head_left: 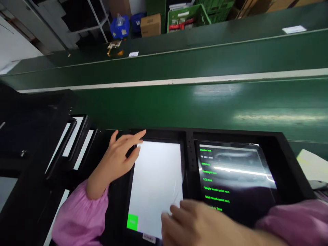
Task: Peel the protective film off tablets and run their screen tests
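Left hand [123, 155] at white tablet's [156, 181] top-left corner, index finger extended. Right hand [191, 222] blurred, curled over its lower right; contact unclear. Dark tablet [241, 193] at right, green test list showing. Black tray [238, 132] around both. Green bench [153, 106] beyond, crate [176, 17] behind.

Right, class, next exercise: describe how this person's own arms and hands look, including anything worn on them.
Both arms are in loose pinkish-purple fabric. The left sleeve is puffy and gathered into a cuff at the wrist; the right sleeve matches in colour. The left hand and right hand wear no gloves. The right is blurred, so finer details can't be told.
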A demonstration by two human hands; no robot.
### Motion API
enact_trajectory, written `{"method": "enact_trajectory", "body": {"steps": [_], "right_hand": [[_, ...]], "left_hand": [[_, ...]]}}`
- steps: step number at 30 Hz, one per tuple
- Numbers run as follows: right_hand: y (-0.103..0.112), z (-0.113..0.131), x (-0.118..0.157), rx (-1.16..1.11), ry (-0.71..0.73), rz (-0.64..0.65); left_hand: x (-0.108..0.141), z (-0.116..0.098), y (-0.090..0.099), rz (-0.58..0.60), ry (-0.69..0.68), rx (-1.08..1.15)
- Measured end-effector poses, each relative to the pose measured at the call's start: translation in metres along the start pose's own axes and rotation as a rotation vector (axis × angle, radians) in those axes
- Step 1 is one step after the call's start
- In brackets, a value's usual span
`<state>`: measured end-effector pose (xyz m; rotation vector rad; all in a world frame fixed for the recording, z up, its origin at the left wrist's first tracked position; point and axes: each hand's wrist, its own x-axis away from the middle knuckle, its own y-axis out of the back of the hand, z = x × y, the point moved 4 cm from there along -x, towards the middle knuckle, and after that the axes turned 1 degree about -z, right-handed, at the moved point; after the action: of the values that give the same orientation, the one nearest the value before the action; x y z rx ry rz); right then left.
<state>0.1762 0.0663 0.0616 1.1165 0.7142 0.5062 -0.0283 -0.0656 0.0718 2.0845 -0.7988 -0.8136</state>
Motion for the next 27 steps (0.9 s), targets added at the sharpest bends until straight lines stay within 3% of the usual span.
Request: {"method": "enact_trajectory", "body": {"steps": [3, 7, 10, 13, 16, 27], "right_hand": [[0.032, -0.05, -0.005, -0.157, -0.184, -0.029], [0.068, -0.119, -0.002, -0.582, -0.603, -0.346], [0.084, -0.145, 0.007, -0.766, -0.809, -0.583], [0.095, -0.154, 0.013, -0.702, -0.838, -0.792], [0.097, -0.155, 0.014, -0.618, -0.851, -0.888], [0.093, -0.144, 0.007, -0.564, -0.867, -0.846]], "left_hand": [[-0.009, 0.013, -0.016, -0.084, 0.03, -0.075], [-0.008, 0.029, -0.019, -0.208, 0.139, 0.091], [-0.003, 0.043, -0.014, -0.395, 0.292, 0.397], [0.0, 0.05, -0.012, -0.516, 0.354, 0.529], [-0.001, 0.051, -0.013, -0.504, 0.331, 0.496], [-0.004, 0.049, -0.013, -0.495, 0.28, 0.485]]}}
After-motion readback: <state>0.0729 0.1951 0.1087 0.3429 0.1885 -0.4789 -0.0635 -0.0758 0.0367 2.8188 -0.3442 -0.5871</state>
